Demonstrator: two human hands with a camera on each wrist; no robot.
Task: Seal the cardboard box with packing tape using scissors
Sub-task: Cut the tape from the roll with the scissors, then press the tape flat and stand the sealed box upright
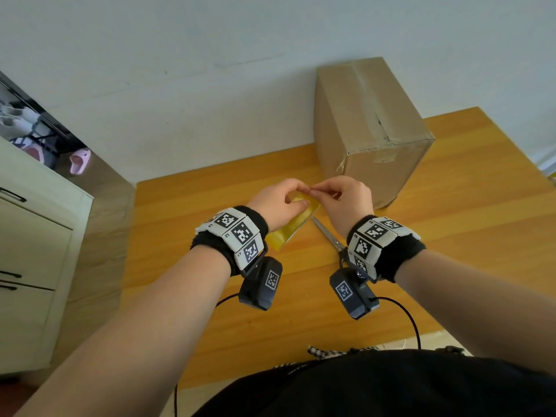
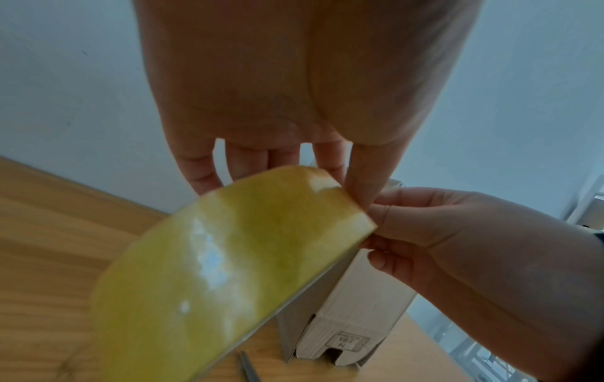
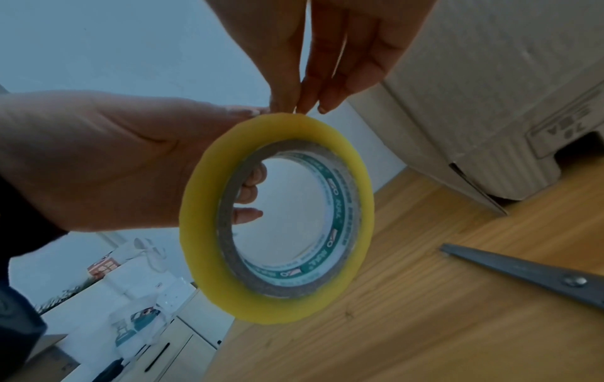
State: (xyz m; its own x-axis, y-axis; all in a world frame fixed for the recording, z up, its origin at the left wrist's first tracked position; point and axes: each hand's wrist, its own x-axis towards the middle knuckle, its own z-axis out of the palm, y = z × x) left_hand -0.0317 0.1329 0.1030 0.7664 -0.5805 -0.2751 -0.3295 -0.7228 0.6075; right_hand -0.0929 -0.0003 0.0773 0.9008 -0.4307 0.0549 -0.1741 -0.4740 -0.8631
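Tape roll: the yellow tape roll [image 3: 276, 219] is held up in the air over the table [image 1: 451, 236], at about 7 o'clock from the box.
How it will handle: I think the roll is light and stiff. The loose tape will be thin, sticky and floppy, so it can curl and stick to itself. The best place to hold the roll is through its hole; the tape end is best pulled by its very tip.
Left hand: the left hand [image 1: 278, 200] holds the roll, with fingers curled through the hole.
Right hand: the right hand [image 1: 343, 197] is nearly closed, and its fingertips [image 3: 287, 103] pinch at the top edge of the roll, feeling for the tape end.
Box: the cardboard box [image 1: 370, 130] stands on the table at 1 o'clock from the hands.
Scissors: the scissors [image 1: 329, 236] lie on the table under the right wrist, not held.
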